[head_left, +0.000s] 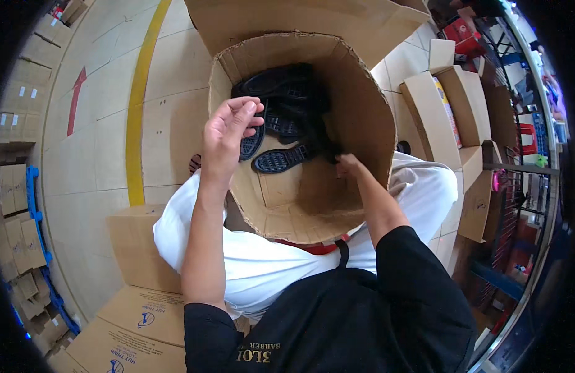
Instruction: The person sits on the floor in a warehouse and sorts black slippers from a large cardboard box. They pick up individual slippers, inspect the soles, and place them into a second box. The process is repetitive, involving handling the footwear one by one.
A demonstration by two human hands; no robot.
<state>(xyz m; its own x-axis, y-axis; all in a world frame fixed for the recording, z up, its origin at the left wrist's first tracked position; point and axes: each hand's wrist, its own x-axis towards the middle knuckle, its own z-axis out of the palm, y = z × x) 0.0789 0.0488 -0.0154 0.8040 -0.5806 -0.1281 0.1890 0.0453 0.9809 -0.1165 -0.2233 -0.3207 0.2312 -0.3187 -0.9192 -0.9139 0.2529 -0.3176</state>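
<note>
Head view: near sole (281,159) lies tread-up on the floor of the big carton (367,124), at the near edge of a heap of black soles (276,82). Key relation: its long axis runs left to right, right end tipped a bit away from the wearer and pointing into the dark stuff by the right hand (346,165). Sole is left of that hand; right looks nearer, being down inside the carton. Right fingers are bent at the heap's right end, touching or almost; grip or no grip, can't tell, too dark. Left hand (230,127) hangs over the carton's left side, half-curled, thumb by fingertips, nothing visible in it, partly hiding another sole (253,143). Markings: no writing readable on the soles. Shirt (355,323) has gold lettering, upside down, partly cut by folds. Boxes (152,297) lower left carry blue print plus round logo. Far-left stack (21,93) has white labels, too small to read.
</note>
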